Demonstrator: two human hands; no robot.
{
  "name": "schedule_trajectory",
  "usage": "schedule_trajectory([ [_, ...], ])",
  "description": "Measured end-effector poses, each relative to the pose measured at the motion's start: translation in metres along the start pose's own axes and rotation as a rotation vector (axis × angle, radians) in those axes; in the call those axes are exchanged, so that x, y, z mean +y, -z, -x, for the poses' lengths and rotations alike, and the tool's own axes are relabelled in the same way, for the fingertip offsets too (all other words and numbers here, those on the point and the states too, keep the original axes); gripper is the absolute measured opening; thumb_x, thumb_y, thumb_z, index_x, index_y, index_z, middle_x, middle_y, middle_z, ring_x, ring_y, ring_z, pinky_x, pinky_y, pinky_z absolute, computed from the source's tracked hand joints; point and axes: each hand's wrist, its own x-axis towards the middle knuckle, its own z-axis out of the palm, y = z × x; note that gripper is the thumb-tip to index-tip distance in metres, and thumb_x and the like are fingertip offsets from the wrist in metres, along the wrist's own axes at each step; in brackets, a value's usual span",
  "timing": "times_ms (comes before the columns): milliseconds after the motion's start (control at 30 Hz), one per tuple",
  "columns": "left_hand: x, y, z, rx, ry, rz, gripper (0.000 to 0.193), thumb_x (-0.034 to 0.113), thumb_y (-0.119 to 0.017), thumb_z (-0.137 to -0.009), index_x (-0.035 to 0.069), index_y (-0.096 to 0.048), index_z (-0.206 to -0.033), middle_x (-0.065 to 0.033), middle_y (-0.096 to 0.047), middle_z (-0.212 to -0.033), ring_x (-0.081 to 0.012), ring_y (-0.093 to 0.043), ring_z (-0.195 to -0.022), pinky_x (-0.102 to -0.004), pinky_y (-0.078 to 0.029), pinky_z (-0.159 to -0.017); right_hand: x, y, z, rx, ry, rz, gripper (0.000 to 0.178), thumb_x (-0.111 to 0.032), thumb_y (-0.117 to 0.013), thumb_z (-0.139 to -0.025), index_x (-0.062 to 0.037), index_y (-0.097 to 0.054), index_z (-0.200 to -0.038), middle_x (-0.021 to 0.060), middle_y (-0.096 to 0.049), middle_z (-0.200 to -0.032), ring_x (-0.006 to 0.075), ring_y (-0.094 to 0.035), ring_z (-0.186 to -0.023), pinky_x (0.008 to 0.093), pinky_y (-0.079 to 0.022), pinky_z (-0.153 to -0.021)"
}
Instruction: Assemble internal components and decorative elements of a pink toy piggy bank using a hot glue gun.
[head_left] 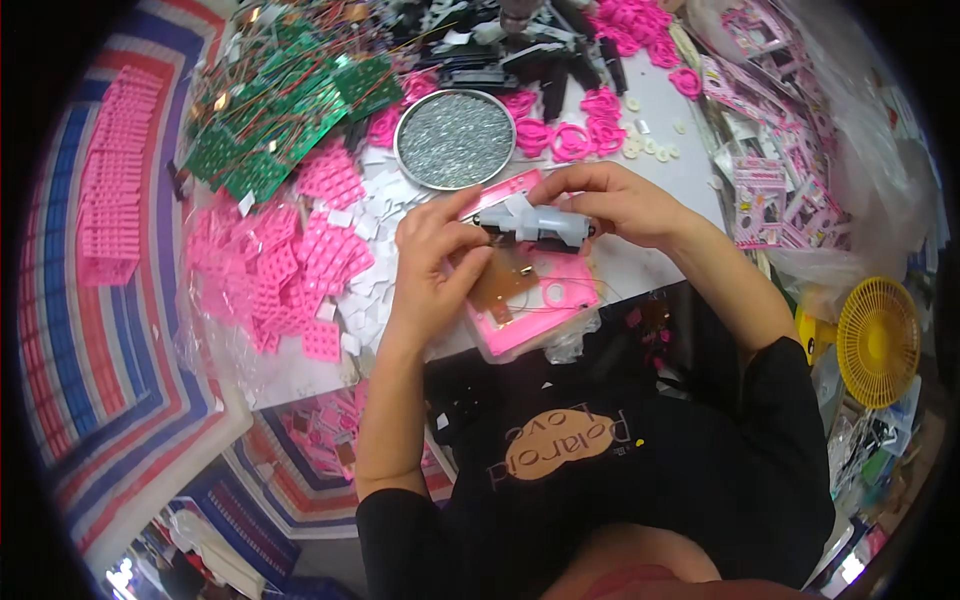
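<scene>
A grey-white cylindrical part with a black underside [540,226] lies across a pink plastic case [512,337], with a small white piece on top of it. My left hand [435,255] is curled at its left end, fingertips against it and thumb close to a brown circuit board [500,286]. At the other end, my right hand [625,208] pinches the part between thumb and fingers. Thin wires run from the board over the case. A round metal dish of small silvery screws [455,140] stands just beyond my hands.
Green circuit boards with wires [275,120] are heaped at the far left. Pink button pads [290,260] and white paper squares [385,225] spread left of the case. Pink rings [600,120] lie beyond, printed pink cards [770,190] to the right, and a yellow fan [878,342] nearer me.
</scene>
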Motion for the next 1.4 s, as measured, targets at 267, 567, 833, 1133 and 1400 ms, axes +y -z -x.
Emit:
schedule_trajectory([
  [267,0.0,0.006,0.01,-0.073,0.014,-0.045,0.012,0.014,-0.076,-0.081,0.009,-0.071,-0.091,-0.0089,-0.07,-0.116,-0.0283,-0.059,-0.11,-0.044,-0.032,-0.104,-0.02,-0.02,-0.026,-0.008,0.191,0.442,0.021,-0.016,-0.063,-0.096,-0.0035,-0.073,-0.11,0.0034,-0.07,-0.088,0.0122,-0.064,-0.075,0.0304,-0.052,-0.069],
  [567,-0.004,-0.001,0.016,0.009,0.02,-0.048,0.013,0.014,-0.076,-0.08,0.01,-0.072,-0.092,-0.0103,-0.07,-0.117,-0.0278,-0.06,-0.108,-0.0444,-0.032,-0.104,-0.037,0.018,0.004,0.686,0.423,0.922,0.026,-0.019,-0.072,-0.093,-0.0024,-0.069,-0.112,0.0124,-0.072,-0.094,0.022,-0.068,-0.084,0.0323,-0.053,-0.073],
  [833,-0.006,-0.004,0.016,0.08,0.112,0.071,0.012,0.013,-0.078,-0.081,0.01,-0.072,-0.092,-0.0086,-0.069,-0.117,-0.0249,-0.06,-0.107,-0.0421,-0.034,-0.101,0.021,-0.039,0.001,0.198,0.821,1.164,0.06,-0.016,-0.082,-0.077,-0.0086,-0.062,-0.133,0.0145,-0.065,-0.125,0.0304,-0.063,-0.111,0.039,-0.052,-0.091],
  [1133,-0.004,-0.002,0.037,0.256,0.072,0.027,0.017,0.001,-0.074,-0.082,0.004,-0.07,-0.098,-0.0109,-0.066,-0.108,-0.0232,-0.061,-0.094,-0.0356,-0.046,-0.09,-0.016,-0.029,0.01,-0.064,0.61,1.071,0.047,-0.025,-0.076,-0.08,-0.0045,-0.064,-0.121,0.0143,-0.066,-0.107,0.0318,-0.062,-0.099,0.0416,-0.051,-0.09],
  [1400,0.007,0.004,0.02,0.182,0.001,-0.243,0.011,0.009,-0.076,-0.081,0.011,-0.07,-0.09,-0.0014,-0.068,-0.09,-0.0208,-0.062,-0.088,-0.038,-0.037,-0.086,0.002,-0.057,-0.01,-0.005,0.864,1.044,0.049,-0.023,-0.08,-0.074,-0.0057,-0.065,-0.116,0.0114,-0.063,-0.118,0.0359,-0.052,-0.115,0.0448,-0.045,-0.1],
])
